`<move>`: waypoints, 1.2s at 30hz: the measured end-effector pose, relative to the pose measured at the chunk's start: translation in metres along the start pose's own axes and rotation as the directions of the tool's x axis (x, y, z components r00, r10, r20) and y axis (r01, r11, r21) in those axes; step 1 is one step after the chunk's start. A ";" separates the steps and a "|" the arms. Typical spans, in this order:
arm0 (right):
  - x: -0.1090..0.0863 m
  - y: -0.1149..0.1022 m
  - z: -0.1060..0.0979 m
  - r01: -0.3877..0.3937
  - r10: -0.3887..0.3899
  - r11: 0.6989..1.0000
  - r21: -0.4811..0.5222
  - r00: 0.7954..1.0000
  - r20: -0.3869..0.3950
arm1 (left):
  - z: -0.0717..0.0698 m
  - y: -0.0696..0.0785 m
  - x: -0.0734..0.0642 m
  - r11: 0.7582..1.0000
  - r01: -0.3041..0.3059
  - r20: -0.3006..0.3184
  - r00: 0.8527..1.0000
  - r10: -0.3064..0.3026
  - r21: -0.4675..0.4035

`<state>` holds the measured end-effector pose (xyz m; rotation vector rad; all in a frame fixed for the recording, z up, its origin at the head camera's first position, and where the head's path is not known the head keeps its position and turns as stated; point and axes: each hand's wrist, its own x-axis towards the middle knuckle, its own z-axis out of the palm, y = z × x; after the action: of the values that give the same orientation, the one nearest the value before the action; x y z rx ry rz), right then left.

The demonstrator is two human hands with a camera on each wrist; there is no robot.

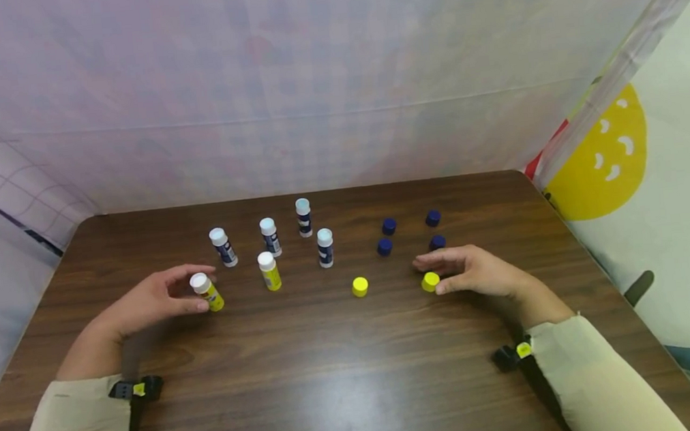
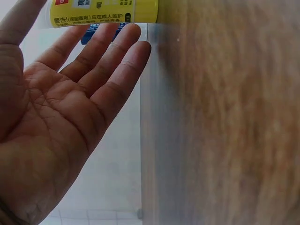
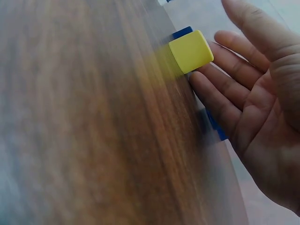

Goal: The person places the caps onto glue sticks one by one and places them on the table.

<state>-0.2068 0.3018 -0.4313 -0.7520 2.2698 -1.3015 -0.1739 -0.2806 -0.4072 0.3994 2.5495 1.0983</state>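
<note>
"Grip first: is anything being held?"

"Not clenched, no. The left hand (image 1: 158,297) is relaxed around an upright yellow cylindrical plastic tube with a white top (image 1: 207,292), which stands between its thumb and fingers; whether skin touches it, I cannot tell. The right hand (image 1: 479,271) is just as loose, thumb and fingers on either side of a short round yellow plastic cap (image 1: 430,281)."

"What might spoil things on the left?"

"That tube is tall and narrow, so a one-sided push from the left thumb could tip it. Falling away from the palm, it might strike the slim white-topped tube with a navy label (image 1: 223,247), near the left fingertips on their far side."

"And on the right?"

"A short round dark-blue plastic cap (image 1: 437,242) sits just past the right fingers; a careless sweep outward could knock it. The yellow cap could also skid over the brown wood-grain table (image 1: 345,352) if the thumb pressed without a finger opposing it."
</note>
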 end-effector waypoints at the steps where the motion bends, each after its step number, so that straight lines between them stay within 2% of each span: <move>1: 0.000 0.000 0.000 -0.003 0.003 1.000 -0.011 1.000 0.000 | 0.000 0.000 0.000 1.000 0.002 0.003 1.000 -0.002 0.000; 8: 0.002 -0.003 0.000 0.022 -0.023 0.992 -0.128 1.000 -0.009 | 0.002 -0.002 0.002 1.000 0.001 0.004 1.000 -0.001 -0.001; 17: 0.004 0.001 0.003 0.046 -0.055 0.973 -0.224 0.998 -0.036 | 0.003 -0.003 0.006 1.000 0.028 -0.005 1.000 -0.028 0.000; 25: 0.004 0.003 0.006 0.048 -0.062 0.973 -0.225 0.997 -0.052 | 0.004 -0.005 0.004 0.997 -0.020 -0.011 1.000 0.019 -0.077; 36: 0.003 -0.002 0.005 0.023 -0.037 0.968 -0.250 0.998 -0.051 | 0.006 -0.003 0.004 0.999 -0.014 -0.020 1.000 0.013 -0.052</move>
<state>-0.2054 0.2956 -0.4325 -0.8463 2.5075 -1.0721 -0.1754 -0.2775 -0.4137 0.3948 2.5329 1.1762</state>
